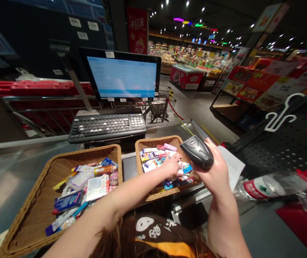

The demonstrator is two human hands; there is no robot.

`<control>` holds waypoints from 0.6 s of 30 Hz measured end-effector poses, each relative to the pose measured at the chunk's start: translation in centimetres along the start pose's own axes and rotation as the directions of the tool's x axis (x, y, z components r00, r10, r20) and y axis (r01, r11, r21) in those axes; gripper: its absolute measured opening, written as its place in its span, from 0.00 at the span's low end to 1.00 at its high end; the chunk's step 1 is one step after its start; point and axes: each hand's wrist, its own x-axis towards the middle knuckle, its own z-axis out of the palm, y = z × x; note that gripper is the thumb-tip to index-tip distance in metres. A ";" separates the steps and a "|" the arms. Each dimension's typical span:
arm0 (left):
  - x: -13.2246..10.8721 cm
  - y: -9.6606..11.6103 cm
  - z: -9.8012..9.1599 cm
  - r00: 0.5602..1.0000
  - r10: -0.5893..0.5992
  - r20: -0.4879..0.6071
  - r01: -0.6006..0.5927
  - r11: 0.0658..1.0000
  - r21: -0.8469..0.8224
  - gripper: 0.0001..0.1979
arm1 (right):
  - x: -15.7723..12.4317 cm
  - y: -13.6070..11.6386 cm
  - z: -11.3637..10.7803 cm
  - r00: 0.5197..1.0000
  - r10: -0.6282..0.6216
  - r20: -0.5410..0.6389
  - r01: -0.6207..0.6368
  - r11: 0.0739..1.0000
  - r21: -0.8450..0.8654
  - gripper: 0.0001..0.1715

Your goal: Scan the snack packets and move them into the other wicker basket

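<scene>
My right hand [218, 168] is wrapped round a dark grey barcode scanner [198, 152], held above the right edge of the smaller wicker basket [157, 196]. Inside that basket, my left hand [171, 165] reaches among small packaged goods [149, 154], its fingers apart and touching the pile. Whether a fingertip pinches any item is hard to see. To the left stands a larger wicker basket [30, 200] holding several packets, tubes and boxes, among them a dark blue packet [69, 201] and a white-and-red pack [97, 188]. My left forearm passes over its right side.
Behind the baskets are a keyboard [107, 126] and a lit monitor [122, 77]. On the right lie a plastic bottle with a red cap [273, 187] and a white paper sheet [230, 165]. A white hook [282, 114] hangs on a black perforated panel [301, 143].
</scene>
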 end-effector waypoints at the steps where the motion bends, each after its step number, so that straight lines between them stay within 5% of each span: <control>1: 0.2 0.0 0.2 1.000 -0.009 0.019 0.009 1.000 -0.003 0.19 | 0.1 0.0 0.0 1.000 -0.004 0.001 0.004 1.000 0.002 0.30; 12: 0.6 -0.3 0.5 0.992 -0.031 0.126 0.034 0.999 -0.021 0.21 | 0.1 -0.4 -0.2 1.000 -0.003 -0.001 0.003 1.000 0.002 0.29; 18: -3.0 -1.6 -2.5 0.989 0.077 -0.126 -0.076 0.997 0.012 0.14 | 0.2 -0.8 0.1 1.000 0.003 -0.016 -0.003 1.000 0.012 0.31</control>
